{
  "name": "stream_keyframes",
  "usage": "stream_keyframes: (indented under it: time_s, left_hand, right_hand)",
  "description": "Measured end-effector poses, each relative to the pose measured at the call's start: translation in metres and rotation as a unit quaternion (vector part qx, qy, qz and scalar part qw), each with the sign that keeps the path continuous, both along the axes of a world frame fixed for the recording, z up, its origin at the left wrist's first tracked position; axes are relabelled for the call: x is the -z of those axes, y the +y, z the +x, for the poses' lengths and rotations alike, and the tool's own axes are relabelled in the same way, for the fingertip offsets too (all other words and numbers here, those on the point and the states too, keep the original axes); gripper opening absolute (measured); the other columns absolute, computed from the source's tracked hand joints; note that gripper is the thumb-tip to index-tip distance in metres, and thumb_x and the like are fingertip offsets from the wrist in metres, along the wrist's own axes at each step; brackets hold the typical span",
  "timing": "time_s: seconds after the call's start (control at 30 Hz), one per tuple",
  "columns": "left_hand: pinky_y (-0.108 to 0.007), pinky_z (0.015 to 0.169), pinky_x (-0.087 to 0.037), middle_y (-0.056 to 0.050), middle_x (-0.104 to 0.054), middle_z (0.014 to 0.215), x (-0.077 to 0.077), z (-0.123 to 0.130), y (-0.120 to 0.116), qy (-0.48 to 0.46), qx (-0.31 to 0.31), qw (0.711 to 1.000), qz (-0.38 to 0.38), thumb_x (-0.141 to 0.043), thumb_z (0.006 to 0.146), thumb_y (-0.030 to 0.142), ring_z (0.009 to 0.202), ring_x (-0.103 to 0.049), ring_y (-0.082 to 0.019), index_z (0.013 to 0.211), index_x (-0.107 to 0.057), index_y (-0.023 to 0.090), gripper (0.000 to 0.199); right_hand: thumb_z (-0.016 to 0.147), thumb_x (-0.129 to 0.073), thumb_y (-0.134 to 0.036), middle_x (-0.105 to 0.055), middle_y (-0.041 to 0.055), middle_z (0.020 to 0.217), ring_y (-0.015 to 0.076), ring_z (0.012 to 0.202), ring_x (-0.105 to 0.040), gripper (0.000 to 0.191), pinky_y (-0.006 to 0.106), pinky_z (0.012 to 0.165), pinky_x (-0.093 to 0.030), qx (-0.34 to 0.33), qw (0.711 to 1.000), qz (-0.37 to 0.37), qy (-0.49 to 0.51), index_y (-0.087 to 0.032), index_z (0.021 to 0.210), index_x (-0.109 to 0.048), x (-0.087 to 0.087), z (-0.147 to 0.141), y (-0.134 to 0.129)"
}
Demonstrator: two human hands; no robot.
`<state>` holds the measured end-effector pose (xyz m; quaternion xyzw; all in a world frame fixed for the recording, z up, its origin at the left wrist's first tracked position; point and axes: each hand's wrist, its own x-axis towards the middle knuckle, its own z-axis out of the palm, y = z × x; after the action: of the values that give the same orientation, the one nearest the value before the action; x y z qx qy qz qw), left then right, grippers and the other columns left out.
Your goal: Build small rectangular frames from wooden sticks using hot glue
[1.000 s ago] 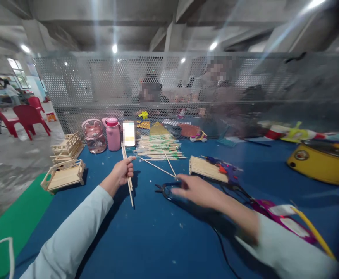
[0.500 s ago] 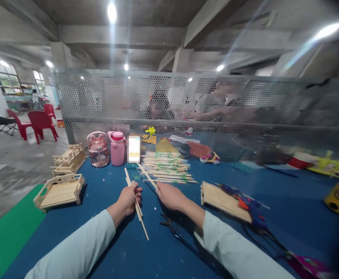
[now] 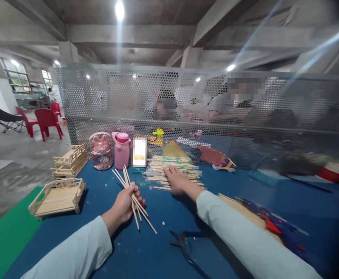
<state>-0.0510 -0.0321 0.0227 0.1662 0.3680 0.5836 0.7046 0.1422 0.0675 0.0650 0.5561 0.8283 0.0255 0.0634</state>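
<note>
My left hand (image 3: 123, 203) is closed around several loose wooden chopsticks (image 3: 127, 179), which fan out above and below the fist. My right hand (image 3: 176, 180) reaches forward over a pile of chopsticks in clear and green-printed wrappers (image 3: 154, 173). Its fingers are stretched out across the pile, with nothing visibly gripped. Below that arm lie dark-handled pliers (image 3: 183, 242), jaws apart. A blue glue gun (image 3: 278, 224) rests by a flat wooden stick panel (image 3: 236, 205), partly hidden behind my right sleeve.
At left stands a small stick-built bed-like frame (image 3: 57, 197), with stacked frames (image 3: 72, 159) behind it. A clear pink-lidded bottle (image 3: 101, 153), a pink flask (image 3: 122, 151) and a lit phone (image 3: 140, 152) line the back. A perforated metal screen (image 3: 114, 97) separates people beyond.
My right hand has moved forward onto the wrapped pile and no longer holds a chopstick. More chopsticks are in my left hand. The view has shifted slightly.
</note>
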Motion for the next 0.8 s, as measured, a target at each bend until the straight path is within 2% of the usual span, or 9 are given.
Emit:
stream_keyframes:
  time_s: [0.1, 0.2, 0.33, 0.43, 0.53, 0.7, 0.8]
  left_hand:
    - [-0.024, 0.052, -0.048, 0.006, -0.042, 0.047, 0.008, 0.000, 0.000, -0.003, 0.002, 1.000, 0.004, -0.042, 0.090, 0.030, 0.038, -0.041, -0.006, 0.068, -0.048, 0.014, 0.028]
    - [-0.022, 0.051, -0.047, 0.006, -0.040, 0.048, 0.013, 0.000, 0.000, -0.004, 0.001, 1.000, 0.010, -0.042, 0.090, 0.031, 0.039, -0.041, -0.006, 0.070, -0.048, 0.014, 0.027]
    - [-0.022, 0.051, -0.047, 0.006, -0.040, 0.048, 0.012, 0.000, -0.001, 0.000, 0.006, 1.000, 0.015, -0.041, 0.091, 0.030, 0.039, -0.041, -0.006, 0.071, -0.047, 0.015, 0.026]
    - [-0.022, 0.050, -0.047, 0.006, -0.041, 0.048, 0.012, -0.001, 0.000, 0.009, 0.005, 1.000, 0.012, -0.039, 0.091, 0.030, 0.039, -0.042, -0.006, 0.071, -0.047, 0.015, 0.026]
    - [-0.022, 0.051, -0.047, 0.006, -0.041, 0.049, 0.012, 0.000, 0.000, 0.019, 0.002, 1.000, 0.010, -0.039, 0.091, 0.030, 0.039, -0.042, -0.006, 0.072, -0.047, 0.015, 0.026]
    - [-0.022, 0.051, -0.047, 0.006, -0.040, 0.049, 0.012, 0.002, 0.000, 0.043, 0.006, 0.999, 0.008, -0.040, 0.090, 0.032, 0.040, -0.040, -0.006, 0.073, -0.046, 0.016, 0.024]
    - [-0.016, 0.040, -0.036, 0.008, -0.035, 0.048, 0.007, 0.001, 0.000, 0.074, 0.012, 0.997, 0.000, -0.044, 0.088, 0.035, 0.035, -0.032, -0.004, 0.075, -0.045, 0.017, 0.022]
  right_hand:
    - [0.055, -0.060, -0.004, -0.020, 0.0238, 0.145, 0.0412, 0.130, -0.020, 0.096, 0.064, 0.094, -0.021, 0.010, 0.999, 0.024, -0.034, -0.015, 0.141, -0.019, 0.004, 0.008, 0.029]
    - [0.061, -0.063, -0.008, -0.030, 0.0225, 0.140, 0.0363, 0.126, -0.029, 0.089, 0.060, 0.097, -0.022, -0.013, 0.997, 0.056, -0.050, -0.014, 0.140, -0.022, 0.004, 0.012, 0.041]
    - [0.081, -0.057, -0.029, -0.047, 0.0128, 0.126, 0.0265, 0.110, -0.048, 0.049, 0.049, 0.091, -0.039, -0.035, 0.993, 0.095, -0.063, -0.015, 0.126, -0.043, 0.003, 0.016, 0.037]
    - [0.086, -0.053, -0.032, -0.052, 0.0098, 0.120, 0.0219, 0.102, -0.053, 0.036, 0.043, 0.084, -0.046, -0.049, 0.990, 0.113, -0.067, -0.015, 0.118, -0.050, 0.003, 0.019, 0.031]
    - [0.086, -0.053, -0.032, -0.054, 0.0091, 0.115, 0.0202, 0.098, -0.056, 0.033, 0.041, 0.082, -0.048, -0.061, 0.990, 0.104, -0.068, -0.015, 0.115, -0.052, -0.002, 0.026, 0.031]
    - [0.086, -0.052, -0.030, -0.059, 0.0077, 0.109, 0.0193, 0.096, -0.057, 0.026, 0.039, 0.082, -0.046, -0.063, 0.994, 0.062, -0.062, -0.016, 0.107, -0.056, -0.021, 0.052, 0.034]
    - [0.081, -0.053, -0.017, -0.063, 0.0121, 0.102, 0.0228, 0.097, -0.058, 0.020, 0.034, 0.081, -0.044, -0.075, 0.996, 0.025, -0.048, -0.015, 0.098, -0.061, -0.027, 0.066, 0.026]
